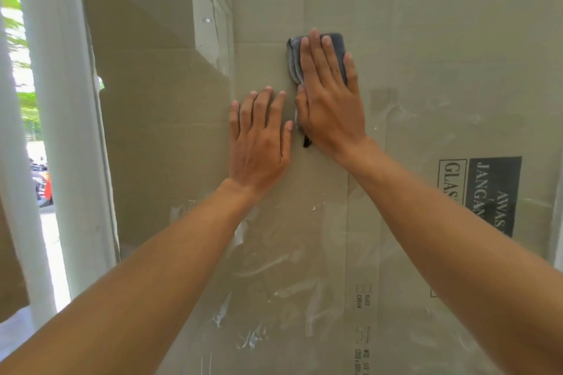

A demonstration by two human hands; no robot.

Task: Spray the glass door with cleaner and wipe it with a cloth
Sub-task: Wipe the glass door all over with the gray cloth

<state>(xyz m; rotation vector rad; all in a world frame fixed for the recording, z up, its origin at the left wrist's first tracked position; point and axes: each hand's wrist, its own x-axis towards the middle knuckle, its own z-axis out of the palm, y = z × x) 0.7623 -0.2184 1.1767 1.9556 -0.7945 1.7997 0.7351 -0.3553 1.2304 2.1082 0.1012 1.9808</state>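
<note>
In the middle of the frame I see both hands laid against the glass door (307, 240), which fills most of the view. The right hand (330, 103) is in the upper centre and presses a folded grey cloth (337, 43) flat on the glass. Its fingers are straight and lie close together on the cloth, with the little finger a bit apart to the right and the thumb along the left edge of the hand. The cloth shows above the fingertips and on both sides of the fingers; its folded layers are visible at its left edge. A small dark piece (306, 142) sticks out under the heel of this hand; I cannot tell what it is.

The left hand (259, 146) is just below and left of the right one, palm flat on the bare glass, fingers straight and slightly spread. Its thumb tip is very near the right hand's thumb.

White smears (265, 265) mark the lower part of the glass. Behind the glass stands brown cardboard (158, 131), with a dark printed label (493, 189) at the right. A white frame (61, 100) runs down the left side of the frame.
</note>
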